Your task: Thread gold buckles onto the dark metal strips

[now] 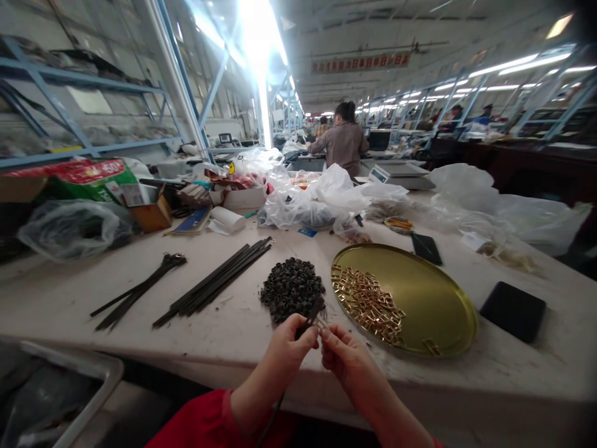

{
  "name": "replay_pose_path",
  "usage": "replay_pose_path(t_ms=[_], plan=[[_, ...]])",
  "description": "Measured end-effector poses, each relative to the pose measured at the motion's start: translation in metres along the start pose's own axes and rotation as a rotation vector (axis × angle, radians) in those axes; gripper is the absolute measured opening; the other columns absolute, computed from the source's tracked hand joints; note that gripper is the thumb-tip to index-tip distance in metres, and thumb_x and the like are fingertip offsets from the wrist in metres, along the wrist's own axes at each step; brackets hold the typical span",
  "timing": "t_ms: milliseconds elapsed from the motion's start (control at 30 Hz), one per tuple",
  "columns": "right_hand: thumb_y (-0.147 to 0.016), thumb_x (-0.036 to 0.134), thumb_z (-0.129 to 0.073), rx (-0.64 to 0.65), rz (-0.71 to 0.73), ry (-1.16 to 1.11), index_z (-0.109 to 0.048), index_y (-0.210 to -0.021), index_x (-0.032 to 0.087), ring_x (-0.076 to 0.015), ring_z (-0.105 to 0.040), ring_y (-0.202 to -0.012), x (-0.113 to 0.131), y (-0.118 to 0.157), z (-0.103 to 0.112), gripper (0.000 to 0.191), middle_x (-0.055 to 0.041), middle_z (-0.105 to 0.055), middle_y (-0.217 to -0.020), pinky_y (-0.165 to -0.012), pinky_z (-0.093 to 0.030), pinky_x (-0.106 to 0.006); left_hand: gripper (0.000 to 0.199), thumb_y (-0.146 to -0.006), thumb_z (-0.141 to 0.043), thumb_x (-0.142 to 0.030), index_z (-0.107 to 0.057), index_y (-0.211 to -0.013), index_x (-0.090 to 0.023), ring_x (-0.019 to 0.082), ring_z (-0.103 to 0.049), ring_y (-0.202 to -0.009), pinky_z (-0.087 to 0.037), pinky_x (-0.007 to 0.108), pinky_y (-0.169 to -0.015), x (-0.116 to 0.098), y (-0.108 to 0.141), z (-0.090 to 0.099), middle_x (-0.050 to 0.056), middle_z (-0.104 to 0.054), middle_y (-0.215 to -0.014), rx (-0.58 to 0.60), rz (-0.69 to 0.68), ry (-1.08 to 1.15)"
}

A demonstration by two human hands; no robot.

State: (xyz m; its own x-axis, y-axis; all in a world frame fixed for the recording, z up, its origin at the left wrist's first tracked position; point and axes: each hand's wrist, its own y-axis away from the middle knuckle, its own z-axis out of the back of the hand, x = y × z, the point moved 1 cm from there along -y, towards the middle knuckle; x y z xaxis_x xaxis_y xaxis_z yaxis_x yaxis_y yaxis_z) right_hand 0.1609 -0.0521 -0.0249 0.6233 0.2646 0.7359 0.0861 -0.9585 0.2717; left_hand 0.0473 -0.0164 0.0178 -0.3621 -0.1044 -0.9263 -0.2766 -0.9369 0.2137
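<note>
Near the table's front edge my left hand [290, 347] is closed on a dark strap [316, 308], whose end points up between thumb and fingers. A thin tail hangs below that wrist. Right beside it, my right hand [341, 350] pinches a small gold-coloured buckle [321, 323] against the strap; whether the strap passes through it I cannot tell. Just beyond the hands lies a heap of small black loops [293, 287]. To the right, an oval gold tray [424, 286] carries many rectangular gold buckles [366, 303], mostly on its left side.
Left of the heap lie a bundle of flat dark straps [214, 283] and several straps with metal ends [147, 287]. Black flat objects [513, 311] rest right of the tray. Plastic bags [321, 196] and a scale [401, 174] stand behind; a person [342, 146] works beyond.
</note>
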Motion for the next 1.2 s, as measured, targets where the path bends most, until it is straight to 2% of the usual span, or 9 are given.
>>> replay_pose_path(t_ms=[167,367,467,600,767,900,1000,1067,1200], plan=[[-0.065,0.039,-0.071,-0.033,-0.015,-0.025,-0.057,-0.069,0.018,-0.0059,-0.032,-0.044,-0.009,-0.005,-0.003,0.026,0.0064,-0.046,-0.054,-0.043,-0.025,-0.019,0.019,-0.074,-0.048,-0.033,-0.047,-0.064,-0.017,0.012,-0.047,-0.061,-0.036,0.023,-0.059,-0.002,0.0,0.009,-0.003,-0.051,-0.06,0.02,-0.043,-0.158],[-0.063,0.038,-0.072,-0.077,0.021,0.108,-0.06,-0.072,0.017,-0.0076,-0.04,-0.049,-0.006,-0.003,0.0,0.025,0.0045,-0.051,-0.06,-0.047,-0.033,-0.021,0.015,-0.073,-0.047,-0.026,-0.045,-0.061,-0.018,0.011,-0.042,-0.055,-0.028,0.022,-0.051,-0.012,-0.004,0.016,-0.005,-0.047,-0.056,0.129,-0.053,-0.409],[-0.063,0.04,-0.072,-0.05,0.083,0.186,-0.061,-0.078,0.018,-0.0088,-0.044,-0.054,0.0,0.0,-0.002,0.028,0.0029,-0.055,-0.067,-0.051,-0.036,-0.021,0.015,-0.074,-0.046,-0.027,-0.048,-0.063,-0.017,0.011,-0.044,-0.055,-0.027,0.022,-0.05,-0.014,-0.002,0.019,-0.004,-0.05,-0.057,0.184,-0.035,-0.424],[-0.066,0.044,-0.07,0.005,0.093,0.206,-0.06,-0.075,0.018,-0.0079,-0.043,-0.052,-0.002,0.002,-0.003,0.03,0.0041,-0.053,-0.061,-0.05,-0.036,-0.021,0.015,-0.076,-0.046,-0.026,-0.048,-0.064,-0.017,0.011,-0.045,-0.055,-0.028,0.021,-0.049,-0.013,0.002,0.02,-0.004,-0.05,-0.057,0.163,-0.046,-0.436],[-0.068,0.039,-0.071,0.096,-0.036,0.101,-0.063,-0.076,0.015,-0.0071,-0.046,-0.049,-0.009,0.007,0.0,0.027,0.0033,-0.054,-0.058,-0.047,-0.037,-0.019,0.011,-0.08,-0.046,-0.021,-0.055,-0.078,-0.016,0.014,-0.052,-0.063,-0.035,0.022,-0.055,-0.016,0.015,0.022,0.0,-0.059,-0.069,0.104,-0.202,-0.653],[-0.066,0.037,-0.073,0.05,-0.173,-0.13,-0.065,-0.09,0.015,-0.0098,-0.056,-0.058,-0.009,0.015,0.004,0.033,-0.0022,-0.063,-0.073,-0.052,-0.044,-0.019,0.015,-0.082,-0.045,-0.015,-0.058,-0.089,-0.016,0.017,-0.057,-0.071,-0.039,0.024,-0.059,-0.011,0.031,0.02,0.005,-0.063,-0.081,0.203,-0.439,-0.966],[-0.063,0.033,-0.075,0.028,-0.208,-0.128,-0.066,-0.085,0.014,-0.0082,-0.055,-0.053,-0.011,0.016,0.007,0.03,-0.0011,-0.063,-0.068,-0.047,-0.042,-0.017,0.019,-0.085,-0.043,-0.015,-0.058,-0.096,-0.018,0.018,-0.058,-0.073,-0.041,0.025,-0.062,-0.005,0.04,0.016,0.005,-0.064,-0.083,0.283,-0.56,-1.038],[-0.058,0.027,-0.08,-0.015,-0.223,-0.108,-0.065,-0.082,0.015,-0.0072,-0.053,-0.05,-0.014,0.015,0.009,0.031,0.0006,-0.062,-0.063,-0.044,-0.039,-0.016,0.02,-0.086,-0.043,-0.021,-0.057,-0.1,-0.021,0.018,-0.059,-0.077,-0.041,0.025,-0.065,-0.004,0.043,0.017,0.004,-0.065,-0.088,0.3,-0.513,-0.968],[-0.053,0.027,-0.082,-0.14,-0.105,-0.128,-0.064,-0.083,0.016,-0.0075,-0.055,-0.053,-0.015,0.014,0.01,0.037,0.0018,-0.063,-0.066,-0.05,-0.045,-0.017,0.024,-0.089,-0.037,-0.032,-0.058,-0.089,-0.019,0.017,-0.058,-0.076,-0.04,0.024,-0.065,-0.008,0.045,0.029,0.004,-0.064,-0.083,0.226,-0.229,-0.767]])
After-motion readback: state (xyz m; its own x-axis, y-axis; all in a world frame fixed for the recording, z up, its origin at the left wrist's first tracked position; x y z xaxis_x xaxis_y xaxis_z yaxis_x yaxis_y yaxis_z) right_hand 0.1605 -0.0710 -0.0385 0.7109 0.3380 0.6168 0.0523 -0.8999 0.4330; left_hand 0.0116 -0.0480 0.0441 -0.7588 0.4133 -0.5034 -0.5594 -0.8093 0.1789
